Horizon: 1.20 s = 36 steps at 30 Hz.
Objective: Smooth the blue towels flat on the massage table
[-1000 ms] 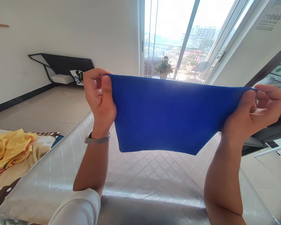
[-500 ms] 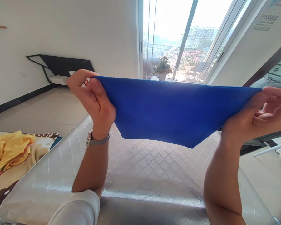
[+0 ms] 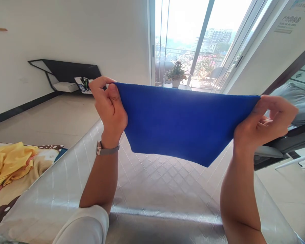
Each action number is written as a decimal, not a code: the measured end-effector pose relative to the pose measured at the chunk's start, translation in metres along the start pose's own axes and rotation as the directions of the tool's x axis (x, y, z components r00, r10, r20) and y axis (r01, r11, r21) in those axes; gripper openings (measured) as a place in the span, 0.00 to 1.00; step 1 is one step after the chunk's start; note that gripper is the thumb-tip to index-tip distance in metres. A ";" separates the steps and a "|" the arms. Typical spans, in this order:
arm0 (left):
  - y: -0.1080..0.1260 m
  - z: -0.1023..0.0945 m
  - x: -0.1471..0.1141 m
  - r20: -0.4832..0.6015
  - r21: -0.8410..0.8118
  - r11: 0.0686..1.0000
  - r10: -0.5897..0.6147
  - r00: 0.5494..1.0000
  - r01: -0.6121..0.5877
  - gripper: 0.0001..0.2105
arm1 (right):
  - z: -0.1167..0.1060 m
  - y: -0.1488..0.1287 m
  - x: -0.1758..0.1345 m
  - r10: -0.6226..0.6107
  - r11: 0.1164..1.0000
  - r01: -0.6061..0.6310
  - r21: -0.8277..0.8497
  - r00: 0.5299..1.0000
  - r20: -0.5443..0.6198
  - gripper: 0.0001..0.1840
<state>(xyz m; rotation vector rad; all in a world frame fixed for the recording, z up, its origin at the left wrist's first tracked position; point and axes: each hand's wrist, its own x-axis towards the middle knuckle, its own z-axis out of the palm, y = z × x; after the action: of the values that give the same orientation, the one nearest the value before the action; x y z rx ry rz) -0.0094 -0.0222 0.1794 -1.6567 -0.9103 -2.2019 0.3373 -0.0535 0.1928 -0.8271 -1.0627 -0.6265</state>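
A plain blue cloth [image 3: 178,122] hangs between my two hands, its upper edge nearly straight and its lower edge narrower. My left hand [image 3: 109,103] pinches the upper left corner between thumb and fingers; a watch with a grey band sits on that wrist. At the upper right corner, my right hand [image 3: 266,118] is closed on the cloth in the same way. Below the cloth lies a silvery quilted surface [image 3: 165,189], with the cloth held above it. The far side of the cloth is hidden.
A yellow cloth [image 3: 10,162] lies crumpled on patterned bedding at the left. Past the silvery surface are a black wall-side frame [image 3: 68,73], a potted plant [image 3: 176,73] and a sliding glass door. Grey cushions [image 3: 284,105] are at the right.
Both hands have come closer together, the right one moving left and the left one slightly right. The blue cloth's upper edge is less stretched, and its lower edge hangs a little lower.
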 end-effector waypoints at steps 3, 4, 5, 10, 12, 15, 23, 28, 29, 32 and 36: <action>0.006 -0.004 0.004 -0.032 -0.025 0.994 0.109 0.994 -0.110 0.17 | 0.000 -0.003 0.005 -0.049 0.999 0.050 0.010 0.994 -0.096 0.17; 0.010 -0.007 0.005 -0.033 -0.024 0.991 0.132 0.991 -0.133 0.16 | 0.000 -0.005 0.008 -0.071 0.997 0.074 0.018 0.988 -0.134 0.17; 0.014 -0.009 0.006 -0.033 -0.021 0.989 0.146 0.989 -0.146 0.16 | -0.001 -0.006 0.010 -0.092 0.995 0.099 0.032 0.980 -0.174 0.17; 0.026 -0.015 0.006 -0.053 -0.057 0.991 0.114 0.992 -0.117 0.19 | -0.005 -0.008 0.016 -0.163 0.979 0.189 0.082 0.954 -0.251 0.14; 0.022 -0.014 0.006 -0.029 -0.069 0.996 0.054 0.998 -0.056 0.21 | -0.005 -0.008 0.014 -0.137 0.985 0.155 0.073 0.968 -0.209 0.14; 0.015 -0.009 0.006 0.022 -0.085 0.996 -0.037 0.999 0.038 0.23 | -0.002 -0.006 0.009 -0.105 0.992 0.114 0.059 0.984 -0.142 0.14; 0.019 -0.014 0.010 0.023 -0.060 0.997 0.044 0.999 -0.043 0.18 | 0.001 -0.005 0.006 -0.110 0.989 0.125 0.081 0.979 -0.169 0.15; 0.025 -0.019 0.010 -0.044 -0.050 0.997 0.049 0.998 -0.051 0.20 | -0.002 -0.012 0.013 -0.148 0.981 0.176 0.082 0.951 -0.271 0.11; 0.027 -0.020 0.010 -0.052 -0.051 0.998 0.029 0.998 -0.032 0.21 | -0.003 -0.013 0.014 -0.161 0.977 0.192 0.090 0.948 -0.275 0.10; 0.036 -0.025 0.013 -0.072 -0.059 0.998 -0.027 0.997 0.023 0.22 | -0.007 -0.018 0.016 -0.156 0.977 0.190 0.102 0.949 -0.274 0.10; 0.051 -0.036 0.020 -0.037 -0.047 0.998 -0.049 0.998 0.047 0.21 | -0.015 -0.024 0.018 -0.101 0.989 0.124 0.082 0.965 -0.243 0.11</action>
<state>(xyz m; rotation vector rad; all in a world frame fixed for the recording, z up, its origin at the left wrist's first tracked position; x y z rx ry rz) -0.0166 -0.0800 0.2088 -1.6238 -0.9051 -2.2950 0.3326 -0.0808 0.2125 -0.5932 -0.9171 -0.7453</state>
